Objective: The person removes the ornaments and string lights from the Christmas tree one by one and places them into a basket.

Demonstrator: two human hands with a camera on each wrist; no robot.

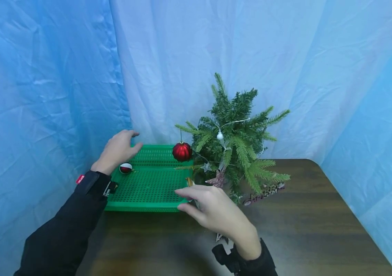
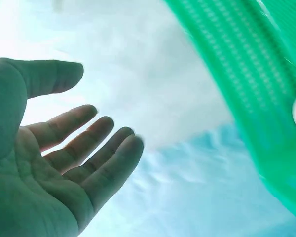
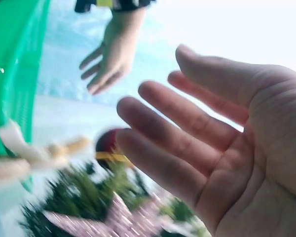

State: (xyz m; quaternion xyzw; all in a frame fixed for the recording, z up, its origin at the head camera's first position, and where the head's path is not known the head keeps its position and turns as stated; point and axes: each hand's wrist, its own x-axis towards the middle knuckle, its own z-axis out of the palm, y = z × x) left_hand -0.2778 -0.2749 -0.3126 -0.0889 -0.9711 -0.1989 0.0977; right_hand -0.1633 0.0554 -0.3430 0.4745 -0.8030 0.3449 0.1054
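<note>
My left hand [image 1: 117, 150] is over the left end of the green plastic basket [image 1: 147, 207], its fingers apart and nothing held. In the left wrist view, the palm and loosely bent fingers are bare beside the basket wall. A small red, white and black ball [image 1: 125, 168] lies inside, just below that hand. My right hand [image 1: 218, 211] hovers at the basket's front right corner, thumb and fingers spread with nothing between them. Close beyond it stands a small Christmas tree [image 1: 238, 142]. From a left branch hangs a red ball ornament [image 1: 182, 152]. A pink glitter star [image 1: 217, 179] is low on the tree.
A white bulb ornament [image 1: 220, 135] and a silver star [image 1: 206, 167] are on the tree. A glittery lettered sign [image 1: 264, 193] is at its lower right. Another star [image 1: 221, 238] lies partly behind my right wrist on the brown table [image 1: 302, 230]. Blue curtains [image 1: 189, 57] surround the table.
</note>
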